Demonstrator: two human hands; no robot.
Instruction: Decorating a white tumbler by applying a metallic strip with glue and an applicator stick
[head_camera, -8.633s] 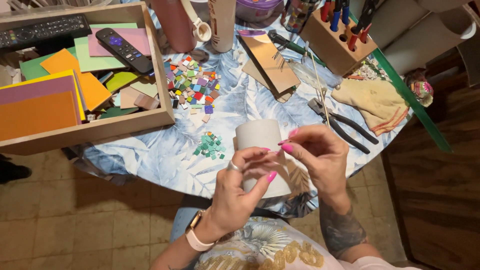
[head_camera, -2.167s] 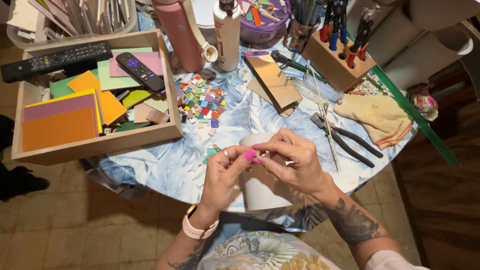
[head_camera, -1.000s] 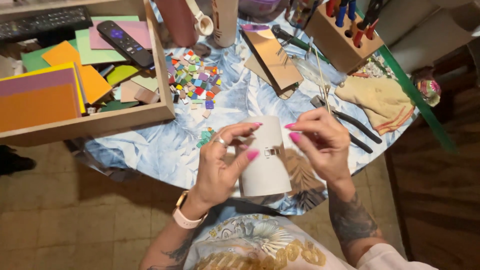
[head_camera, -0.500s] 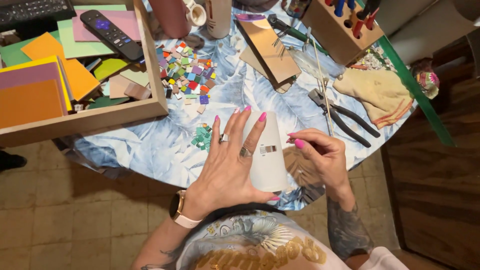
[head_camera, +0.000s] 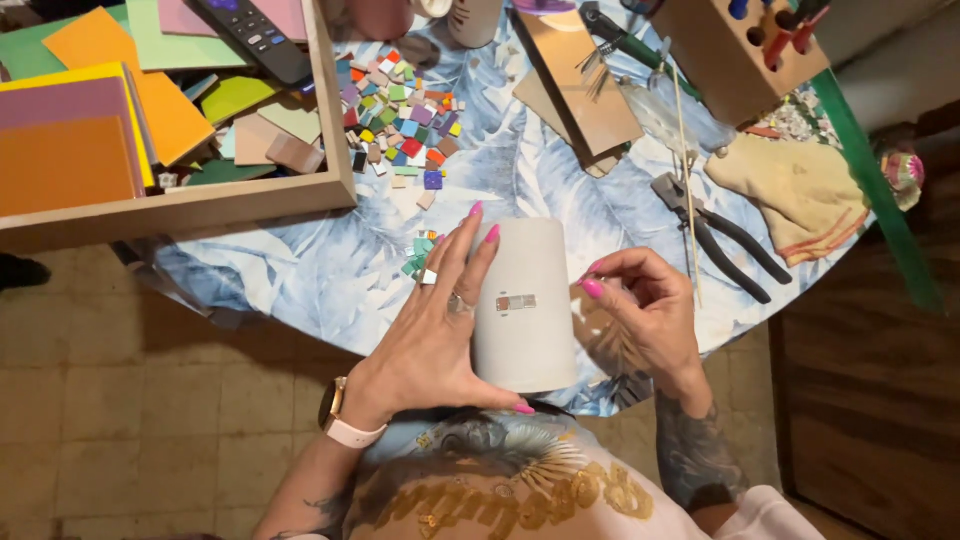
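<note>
A person's left hand (head_camera: 430, 330) cradles a pale cylindrical vase (head_camera: 523, 305) above the near edge of the round, leaf-patterned surface (head_camera: 300, 270), fingers spread flat along its side. One small tile piece (head_camera: 516, 302) sits on the vase's face. The right hand (head_camera: 640, 315) hovers just beside it, fingers loosely curled and holding nothing visible. Loose mosaic tiles (head_camera: 400, 110) lie beyond. Keeping the vase steady should help the piece stay seated.
</note>
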